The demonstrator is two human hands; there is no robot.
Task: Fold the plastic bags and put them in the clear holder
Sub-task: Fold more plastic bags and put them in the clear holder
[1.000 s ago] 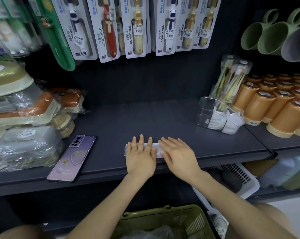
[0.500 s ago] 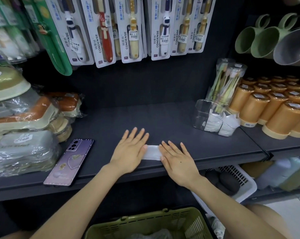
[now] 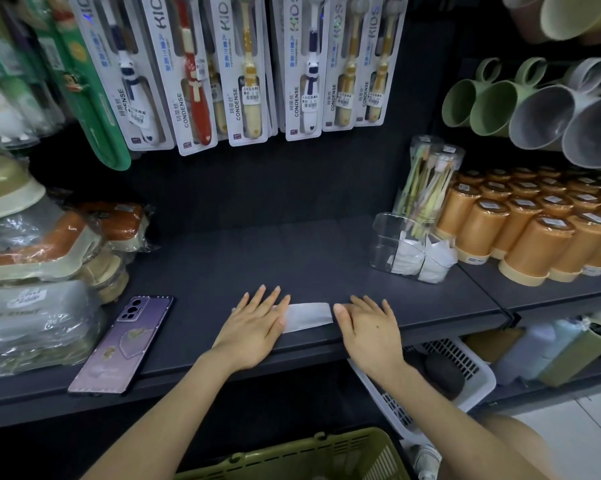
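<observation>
On the front edge of the dark shelf (image 3: 292,258), one plastic bag (image 3: 307,317) is laid flat, folded into a narrow white strip running left to right. All other places are given from this strip.

- Left hand (image 3: 254,327): pressed palm down on the strip's left end, fingers straight and slightly spread; nothing is gripped.
- Right hand (image 3: 368,330): laid palm down at the strip's right end, fingers straight, forefinger against the edge; nothing is gripped.
- Clear holder (image 3: 389,237): set behind and to the right of the strip, well apart. Several folded white bags (image 3: 410,258) are stood in its right part.
- Tubes of toothbrushes (image 3: 427,174): stood upright just behind the holder, further right of the strip.
- Orange cups (image 3: 520,233): ranked in rows far to the right.
- Purple phone (image 3: 122,344): laid face down to the left of the strip, near the shelf edge.
- Wrapped goods (image 3: 32,306): stacked far to the left.
- Carded toothbrushes (image 3: 243,74): hung above and behind.
- Green basket (image 3: 309,455): placed below, under the arms.
</observation>
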